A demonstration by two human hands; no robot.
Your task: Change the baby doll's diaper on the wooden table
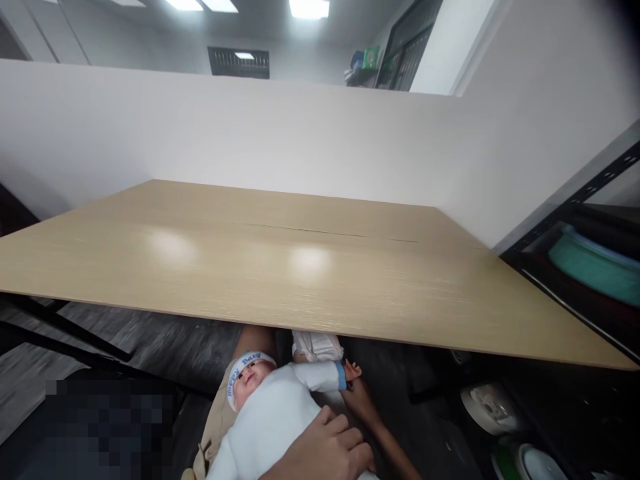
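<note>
A baby doll [280, 413] in a white suit and a cap with blue lettering lies face up below the near edge of the table [300, 267], low in the view. My left hand [325, 453] rests on the doll's belly, fingers curled and pressed onto the white cloth. My right hand [361, 402] comes in from the lower right and meets the doll's outstretched arm at its blue cuff [341, 375]; its fingers are mostly hidden behind the sleeve. A tan cloth [217, 420] lies under the doll's head side.
The bare light wooden tabletop fills the middle, backed by a white partition [250, 127]. A black rack [590, 220] at the right holds a teal round object [595, 263]. White round items [487, 403] sit on the dark floor. Black table legs [65, 327] cross at the left.
</note>
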